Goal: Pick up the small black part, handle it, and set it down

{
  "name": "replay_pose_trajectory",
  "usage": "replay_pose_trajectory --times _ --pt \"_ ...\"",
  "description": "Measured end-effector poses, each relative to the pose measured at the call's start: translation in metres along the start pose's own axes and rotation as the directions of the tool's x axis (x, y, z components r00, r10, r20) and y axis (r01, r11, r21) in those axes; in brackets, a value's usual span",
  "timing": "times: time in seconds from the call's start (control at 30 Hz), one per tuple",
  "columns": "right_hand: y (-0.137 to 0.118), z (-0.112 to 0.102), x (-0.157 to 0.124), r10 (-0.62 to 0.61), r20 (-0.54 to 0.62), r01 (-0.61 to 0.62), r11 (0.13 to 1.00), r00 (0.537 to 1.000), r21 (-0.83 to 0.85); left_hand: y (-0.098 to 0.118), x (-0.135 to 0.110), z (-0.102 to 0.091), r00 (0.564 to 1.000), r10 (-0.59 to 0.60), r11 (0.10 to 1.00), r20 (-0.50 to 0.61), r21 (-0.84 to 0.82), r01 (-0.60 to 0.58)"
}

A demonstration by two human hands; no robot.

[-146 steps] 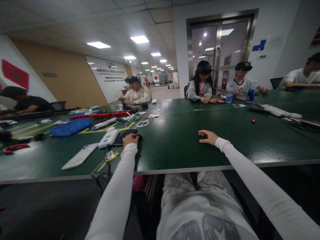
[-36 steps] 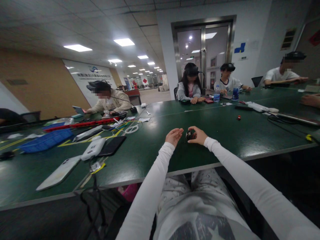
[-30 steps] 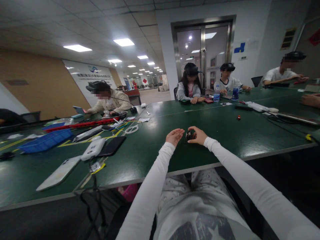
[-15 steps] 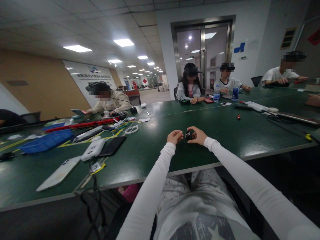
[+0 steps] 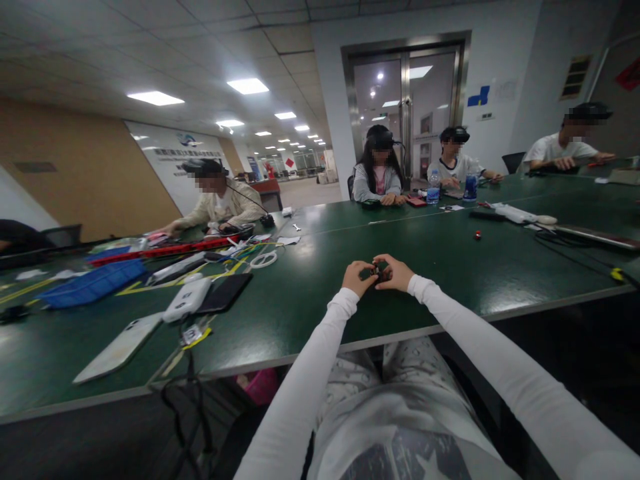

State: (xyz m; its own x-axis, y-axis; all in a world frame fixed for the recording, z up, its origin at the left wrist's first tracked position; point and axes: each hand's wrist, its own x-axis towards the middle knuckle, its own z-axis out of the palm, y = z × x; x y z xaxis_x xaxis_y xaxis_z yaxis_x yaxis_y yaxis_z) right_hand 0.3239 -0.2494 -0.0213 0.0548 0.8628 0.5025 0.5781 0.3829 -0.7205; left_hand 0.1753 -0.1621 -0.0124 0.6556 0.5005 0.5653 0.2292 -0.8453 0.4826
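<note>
My left hand [image 5: 358, 277] and my right hand [image 5: 395, 273] meet over the dark green table [image 5: 450, 267], both in long white sleeves. Between their fingertips sits a small black object [image 5: 377, 272], mostly hidden by the fingers. The right hand pinches it from the right; the left hand's curled fingers close on it from the left. What the object is cannot be made out.
To my left lie a phone [image 5: 120, 347], a white device [image 5: 188, 298], a black tablet [image 5: 224, 291], a blue tray [image 5: 93, 281] and cables. A small red piece [image 5: 477, 235] sits further out. Other people with headsets sit around the table; bottles [image 5: 434, 187] stand at its far side.
My left hand, on the table to the left earlier, has come over to the right hand and closed on the small black object. The right hand kept holding it.
</note>
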Motion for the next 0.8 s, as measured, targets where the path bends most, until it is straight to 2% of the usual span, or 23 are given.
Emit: replay_pose_trajectory --times 0.37,0.57,0.7,0.8 --pt "-0.0028 -0.0001 -0.0008 0.021 0.011 -0.021 1.0 1.0 -0.014 -0.0005 0.0004 0.0004 1.0 -0.025 0.999 -0.008 -0.039 0.025" --pt "-0.0042 -0.001 -0.0007 0.036 0.008 -0.036 0.999 0.999 -0.003 0.0009 0.0005 -0.0004 0.997 -0.068 0.987 -0.037 -0.148 0.062" --pt "-0.0044 -0.0017 -0.0006 0.055 0.004 -0.055 0.998 0.998 -0.007 -0.0007 0.0021 -0.0018 0.986 -0.147 0.955 -0.073 -0.272 0.122" --pt "-0.0031 -0.0016 -0.0004 0.049 -0.002 -0.049 0.999 0.999 -0.014 -0.0075 0.0064 -0.0033 0.948 -0.296 0.868 -0.114 -0.445 0.218"
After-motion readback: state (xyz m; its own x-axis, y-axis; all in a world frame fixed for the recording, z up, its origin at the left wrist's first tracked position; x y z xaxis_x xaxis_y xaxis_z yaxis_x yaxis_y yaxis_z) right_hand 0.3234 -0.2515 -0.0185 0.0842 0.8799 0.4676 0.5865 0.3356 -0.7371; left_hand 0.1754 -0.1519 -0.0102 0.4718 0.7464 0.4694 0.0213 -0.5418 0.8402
